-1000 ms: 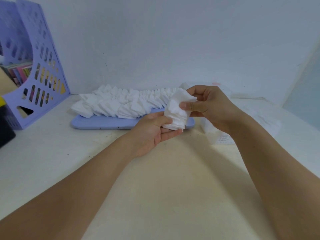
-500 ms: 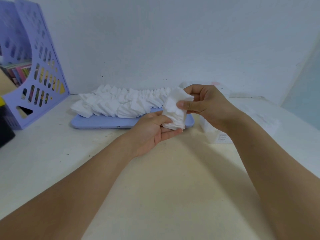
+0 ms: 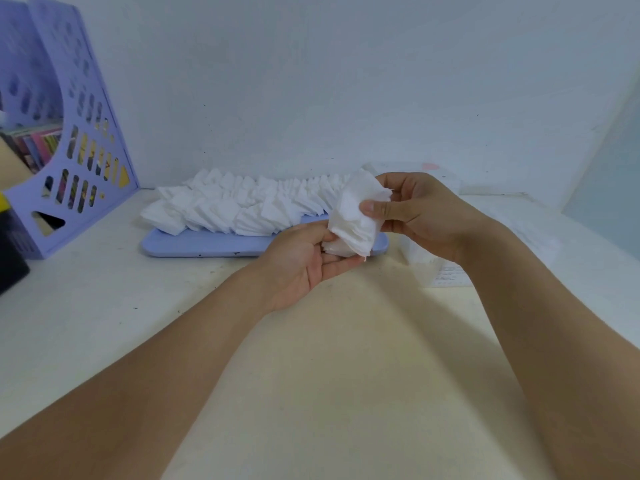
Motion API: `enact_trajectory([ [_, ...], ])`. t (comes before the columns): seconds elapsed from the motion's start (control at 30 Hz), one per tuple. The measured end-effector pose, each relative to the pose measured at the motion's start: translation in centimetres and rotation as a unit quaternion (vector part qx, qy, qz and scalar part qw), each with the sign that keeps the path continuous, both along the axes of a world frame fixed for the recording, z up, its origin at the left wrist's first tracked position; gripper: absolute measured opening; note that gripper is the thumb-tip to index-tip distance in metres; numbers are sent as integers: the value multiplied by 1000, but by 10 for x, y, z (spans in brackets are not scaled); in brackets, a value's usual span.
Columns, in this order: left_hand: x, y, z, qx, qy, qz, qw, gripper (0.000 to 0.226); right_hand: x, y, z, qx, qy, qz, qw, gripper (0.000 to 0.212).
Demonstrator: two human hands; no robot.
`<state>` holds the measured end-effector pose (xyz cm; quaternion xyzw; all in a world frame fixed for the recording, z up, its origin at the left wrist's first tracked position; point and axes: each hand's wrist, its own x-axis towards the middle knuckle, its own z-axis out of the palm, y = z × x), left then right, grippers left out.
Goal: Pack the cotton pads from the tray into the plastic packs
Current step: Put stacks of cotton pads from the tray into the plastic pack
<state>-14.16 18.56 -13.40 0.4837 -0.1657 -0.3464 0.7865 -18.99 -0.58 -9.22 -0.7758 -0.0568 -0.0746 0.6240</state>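
Pads (image 3: 353, 223) in a small stack are held between both hands above the table (image 3: 104, 306), just in front of the tray (image 3: 194, 242). The stack is cradled from below by the left hand (image 3: 304, 261), fingers curled loosely under it, and pinched by the right hand (image 3: 412, 209), thumb on its face, probably to square it for packing. More pads (image 3: 239, 206) are heaped on the tray. A pack (image 3: 436, 268) lies behind the right wrist, partly hidden.

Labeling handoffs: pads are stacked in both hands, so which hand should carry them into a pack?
Right, probably. The right hand pinches the pad stack from above, and a pack lies just beyond it on the right. The left hand only cups the stack's bottom, farther from the pack.
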Motion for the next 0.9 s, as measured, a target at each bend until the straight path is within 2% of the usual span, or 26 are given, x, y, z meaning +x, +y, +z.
enact_trajectory([
  [0.13, 1, 1, 1, -11, 23, -20, 999, 33, 1, -2, -1, -16, -7, -7, 1000, 29],
  [0.3, 2, 1, 0, -2, 15, -29, 999, 38, 3, -2, -2, -11, -23, 1, 1000, 23],
  [0.47, 1, 1, 1, 8, -7, -7, 1000, 37, 4, 0, -5, -17, -29, 19, 999, 25],
  [0.63, 3, 0, -3, 25, -15, 41, 999, 34, 2, -7, 6, 85, -67, -39, 993, 36],
  [0.7, 5, -1, -4, 27, -10, 56, 998, 33, -1, -12, 10, 93, -54, -22, 994, 38],
  [0.8, 4, -3, -4, 21, -14, 57, 998, 32, -2, -7, 5, 12, -8, 31, 999, 36],
  [0.9, 1, -3, -3, 22, -31, 42, 998, 28, 2, 1, -3, -56, -3, 16, 998, 25],
])
